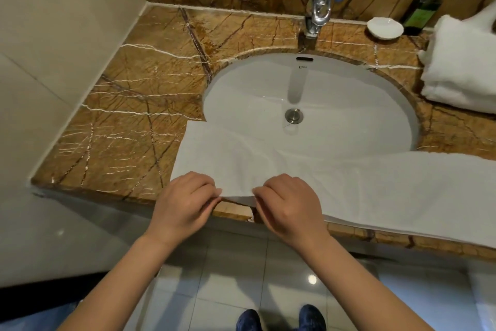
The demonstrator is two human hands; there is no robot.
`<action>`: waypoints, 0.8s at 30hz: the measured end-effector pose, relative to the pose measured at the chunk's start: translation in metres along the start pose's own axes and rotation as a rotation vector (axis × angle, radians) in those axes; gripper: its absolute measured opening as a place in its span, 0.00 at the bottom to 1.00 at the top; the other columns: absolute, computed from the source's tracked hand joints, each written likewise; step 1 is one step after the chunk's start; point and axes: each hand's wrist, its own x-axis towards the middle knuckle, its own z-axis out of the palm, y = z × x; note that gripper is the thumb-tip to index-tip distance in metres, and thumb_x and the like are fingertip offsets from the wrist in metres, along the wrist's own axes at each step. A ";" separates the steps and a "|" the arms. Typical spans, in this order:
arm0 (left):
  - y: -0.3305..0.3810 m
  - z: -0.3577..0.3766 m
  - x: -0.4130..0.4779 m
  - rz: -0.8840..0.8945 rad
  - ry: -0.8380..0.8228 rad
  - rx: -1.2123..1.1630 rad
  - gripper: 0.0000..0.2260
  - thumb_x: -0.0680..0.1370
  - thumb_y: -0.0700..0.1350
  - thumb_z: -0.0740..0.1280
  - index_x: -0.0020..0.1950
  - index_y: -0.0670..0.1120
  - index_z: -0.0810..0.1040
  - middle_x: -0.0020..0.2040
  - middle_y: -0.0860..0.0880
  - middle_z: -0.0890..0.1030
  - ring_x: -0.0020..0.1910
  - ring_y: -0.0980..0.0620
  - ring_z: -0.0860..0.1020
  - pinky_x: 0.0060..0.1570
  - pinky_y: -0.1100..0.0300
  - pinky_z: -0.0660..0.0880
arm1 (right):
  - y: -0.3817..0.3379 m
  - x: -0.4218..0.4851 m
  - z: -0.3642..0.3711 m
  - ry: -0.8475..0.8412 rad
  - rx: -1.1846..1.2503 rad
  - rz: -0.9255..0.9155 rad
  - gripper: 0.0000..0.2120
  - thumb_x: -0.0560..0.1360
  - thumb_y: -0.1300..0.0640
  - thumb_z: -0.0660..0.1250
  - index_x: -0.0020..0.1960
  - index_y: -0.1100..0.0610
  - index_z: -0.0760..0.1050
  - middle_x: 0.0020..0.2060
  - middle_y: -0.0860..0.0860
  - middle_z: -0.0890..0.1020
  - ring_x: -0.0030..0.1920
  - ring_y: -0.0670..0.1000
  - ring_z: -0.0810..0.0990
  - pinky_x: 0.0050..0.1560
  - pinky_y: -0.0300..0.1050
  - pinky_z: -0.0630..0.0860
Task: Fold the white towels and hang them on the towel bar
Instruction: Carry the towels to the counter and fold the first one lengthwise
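A long white towel (349, 183) lies spread along the front of the brown marble counter (120, 129), its far edge sagging over the rim of the white sink (308, 83). My left hand (185, 201) pinches the towel's near edge close to its left corner. My right hand (287, 204) pinches the same edge a little to the right, and the edge is lifted slightly off the counter between them. A stack of folded white towels (461, 67) sits at the counter's far right. No towel bar is in view.
A chrome tap (318, 11) stands behind the sink. A white soap dish (385, 27) and a dark green bottle (421, 12) sit at the back right. A tiled wall (53, 35) closes the left side. My shoes (281, 317) stand on the tiled floor below.
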 end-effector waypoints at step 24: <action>-0.007 -0.003 0.020 -0.819 0.144 -0.258 0.16 0.75 0.32 0.63 0.60 0.46 0.77 0.60 0.47 0.76 0.57 0.56 0.69 0.55 0.64 0.65 | -0.014 -0.009 0.013 -0.185 0.159 0.145 0.04 0.69 0.61 0.74 0.43 0.58 0.80 0.37 0.52 0.78 0.35 0.53 0.75 0.29 0.44 0.71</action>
